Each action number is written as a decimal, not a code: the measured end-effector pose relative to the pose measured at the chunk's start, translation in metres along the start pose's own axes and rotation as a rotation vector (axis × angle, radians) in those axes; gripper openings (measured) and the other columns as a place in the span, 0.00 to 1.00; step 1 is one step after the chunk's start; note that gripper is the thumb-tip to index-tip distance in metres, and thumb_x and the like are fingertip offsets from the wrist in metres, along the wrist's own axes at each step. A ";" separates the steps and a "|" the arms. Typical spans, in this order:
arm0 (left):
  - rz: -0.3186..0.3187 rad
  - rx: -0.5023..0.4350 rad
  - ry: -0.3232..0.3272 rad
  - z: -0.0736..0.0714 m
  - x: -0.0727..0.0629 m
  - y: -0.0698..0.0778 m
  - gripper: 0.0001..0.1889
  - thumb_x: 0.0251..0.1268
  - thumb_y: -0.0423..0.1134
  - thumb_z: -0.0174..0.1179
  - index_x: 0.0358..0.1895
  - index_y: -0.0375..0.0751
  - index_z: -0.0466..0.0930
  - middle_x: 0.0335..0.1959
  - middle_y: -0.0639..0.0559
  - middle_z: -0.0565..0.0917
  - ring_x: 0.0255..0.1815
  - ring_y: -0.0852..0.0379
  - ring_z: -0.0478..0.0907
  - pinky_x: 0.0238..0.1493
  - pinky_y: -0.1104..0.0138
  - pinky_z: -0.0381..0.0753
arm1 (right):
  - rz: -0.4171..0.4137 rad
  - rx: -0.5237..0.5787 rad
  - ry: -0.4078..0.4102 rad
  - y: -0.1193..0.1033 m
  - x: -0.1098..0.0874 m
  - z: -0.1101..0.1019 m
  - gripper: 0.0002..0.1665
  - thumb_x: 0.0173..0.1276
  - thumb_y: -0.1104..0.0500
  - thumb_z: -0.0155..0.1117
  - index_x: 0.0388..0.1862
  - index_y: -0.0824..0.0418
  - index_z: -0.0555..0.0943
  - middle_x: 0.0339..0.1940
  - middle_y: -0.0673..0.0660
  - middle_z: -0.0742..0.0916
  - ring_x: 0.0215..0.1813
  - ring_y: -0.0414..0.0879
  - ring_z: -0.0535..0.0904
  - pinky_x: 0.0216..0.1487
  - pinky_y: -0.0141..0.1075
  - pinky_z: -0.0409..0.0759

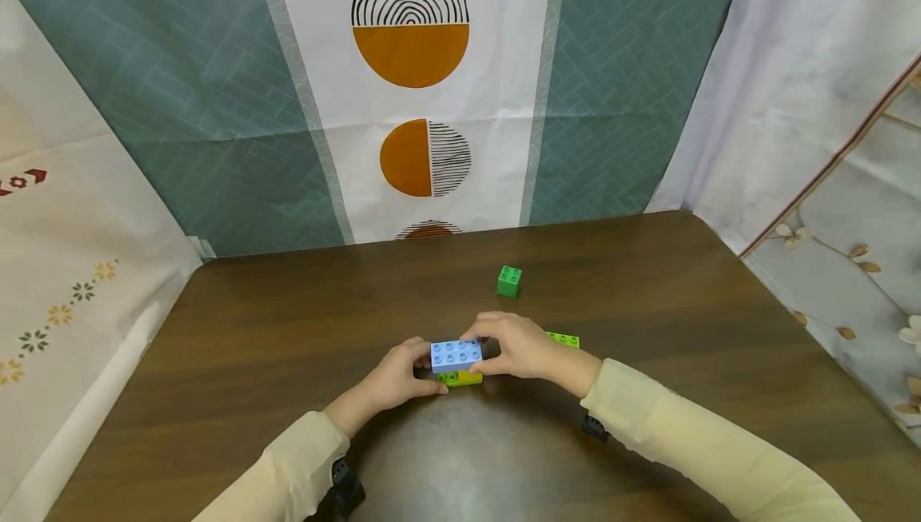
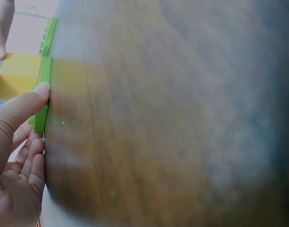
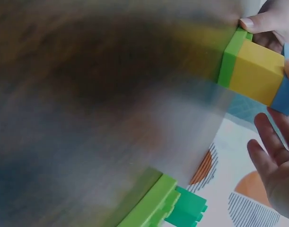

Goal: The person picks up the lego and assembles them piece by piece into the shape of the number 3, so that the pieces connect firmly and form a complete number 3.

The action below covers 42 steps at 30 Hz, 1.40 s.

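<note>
A blue toy building brick [image 1: 456, 356] with two rows of studs tops a small stack. Below it is a yellow brick [image 3: 255, 73], on a flat lime-green brick [image 2: 46, 71] low over the tabletop. My left hand [image 1: 392, 378] holds the lime-green base at its left end, thumb on the near side. From the right, my right hand [image 1: 521, 346] pinches the blue brick between thumb and fingers. Its other fingers are spread in the right wrist view. The stack's far side is hidden in the head view.
Behind my right wrist lies another lime-green brick [image 1: 564, 340], partly covered. A small dark green brick [image 1: 508, 282] stands farther back on the brown wooden table [image 1: 288, 306]. Patterned cloth [image 1: 496, 42] hangs behind the table's back edge, with more cloth at both sides.
</note>
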<state>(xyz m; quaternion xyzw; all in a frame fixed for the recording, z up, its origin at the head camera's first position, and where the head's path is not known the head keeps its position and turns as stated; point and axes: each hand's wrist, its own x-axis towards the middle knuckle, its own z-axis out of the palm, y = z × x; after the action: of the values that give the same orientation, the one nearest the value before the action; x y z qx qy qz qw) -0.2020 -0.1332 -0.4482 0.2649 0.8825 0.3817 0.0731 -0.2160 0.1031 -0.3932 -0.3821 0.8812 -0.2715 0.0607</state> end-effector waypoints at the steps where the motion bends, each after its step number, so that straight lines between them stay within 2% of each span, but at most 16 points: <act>1: 0.003 0.002 0.003 -0.001 0.001 0.000 0.19 0.48 0.39 0.74 0.42 0.35 0.80 0.33 0.52 0.75 0.34 0.60 0.69 0.38 0.70 0.73 | 0.007 0.000 -0.001 -0.001 0.001 -0.001 0.21 0.55 0.53 0.74 0.48 0.57 0.83 0.37 0.47 0.82 0.39 0.44 0.77 0.37 0.30 0.73; 8: -0.008 0.005 0.007 -0.002 0.000 0.002 0.19 0.48 0.39 0.74 0.43 0.35 0.80 0.33 0.53 0.74 0.34 0.60 0.68 0.38 0.70 0.73 | 0.054 -0.085 -0.009 -0.007 0.003 -0.003 0.21 0.54 0.52 0.75 0.47 0.55 0.83 0.38 0.47 0.84 0.33 0.42 0.77 0.29 0.28 0.70; 11: -0.004 0.006 0.015 0.000 -0.001 0.001 0.19 0.47 0.39 0.74 0.42 0.35 0.80 0.32 0.53 0.74 0.34 0.60 0.68 0.38 0.70 0.72 | 0.058 -0.147 0.020 -0.007 0.000 0.001 0.23 0.54 0.50 0.75 0.49 0.53 0.83 0.43 0.48 0.86 0.36 0.42 0.81 0.30 0.30 0.73; 14: 0.007 0.005 0.020 0.000 0.000 0.000 0.20 0.47 0.39 0.74 0.43 0.34 0.80 0.32 0.52 0.74 0.34 0.59 0.68 0.37 0.70 0.72 | 0.058 -0.178 0.043 -0.007 -0.002 0.002 0.24 0.53 0.49 0.75 0.49 0.53 0.83 0.48 0.51 0.87 0.46 0.45 0.82 0.37 0.36 0.79; 17: 0.010 0.000 0.018 0.000 0.001 0.000 0.20 0.48 0.39 0.74 0.43 0.34 0.80 0.32 0.52 0.74 0.34 0.59 0.68 0.37 0.70 0.72 | 0.061 -0.172 0.041 -0.008 -0.002 0.001 0.24 0.53 0.50 0.75 0.50 0.54 0.83 0.49 0.51 0.86 0.52 0.48 0.82 0.44 0.41 0.80; 22: 0.010 0.004 0.007 0.000 0.002 0.001 0.20 0.48 0.39 0.73 0.44 0.34 0.80 0.32 0.52 0.74 0.34 0.59 0.68 0.37 0.71 0.72 | 0.074 -0.145 0.044 -0.008 -0.004 0.002 0.24 0.54 0.50 0.75 0.50 0.55 0.83 0.48 0.51 0.86 0.51 0.47 0.81 0.47 0.43 0.80; 27: 0.000 0.006 -0.002 0.001 0.000 0.001 0.20 0.49 0.39 0.73 0.45 0.35 0.79 0.33 0.53 0.74 0.33 0.60 0.67 0.36 0.71 0.71 | 0.064 -0.124 0.044 -0.008 -0.004 0.005 0.24 0.53 0.50 0.75 0.49 0.55 0.83 0.46 0.50 0.86 0.46 0.44 0.82 0.43 0.39 0.79; 32: 0.004 0.011 -0.008 0.003 0.000 0.001 0.19 0.49 0.39 0.73 0.43 0.35 0.79 0.31 0.54 0.72 0.32 0.60 0.66 0.35 0.71 0.70 | 0.059 -0.150 0.039 -0.009 -0.006 0.005 0.24 0.53 0.50 0.75 0.48 0.55 0.83 0.46 0.50 0.86 0.43 0.44 0.81 0.40 0.36 0.78; 37: 0.004 -0.001 -0.014 0.003 -0.001 0.001 0.19 0.49 0.39 0.73 0.44 0.36 0.80 0.31 0.54 0.72 0.33 0.60 0.66 0.35 0.71 0.70 | 0.064 -0.145 0.018 -0.011 -0.006 0.003 0.24 0.55 0.51 0.74 0.50 0.56 0.82 0.47 0.51 0.86 0.37 0.43 0.78 0.35 0.32 0.75; 42: 0.002 -0.005 -0.007 0.002 -0.002 0.000 0.21 0.48 0.38 0.73 0.46 0.35 0.80 0.33 0.53 0.73 0.34 0.60 0.68 0.38 0.70 0.73 | 0.041 -0.163 0.005 -0.014 -0.004 0.001 0.24 0.55 0.52 0.74 0.50 0.58 0.81 0.46 0.51 0.85 0.45 0.44 0.78 0.44 0.37 0.78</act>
<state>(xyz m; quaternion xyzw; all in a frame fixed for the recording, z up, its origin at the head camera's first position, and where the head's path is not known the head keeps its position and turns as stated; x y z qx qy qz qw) -0.1998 -0.1324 -0.4494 0.2670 0.8809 0.3832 0.0764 -0.2034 0.0976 -0.3870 -0.3670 0.9082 -0.1987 0.0325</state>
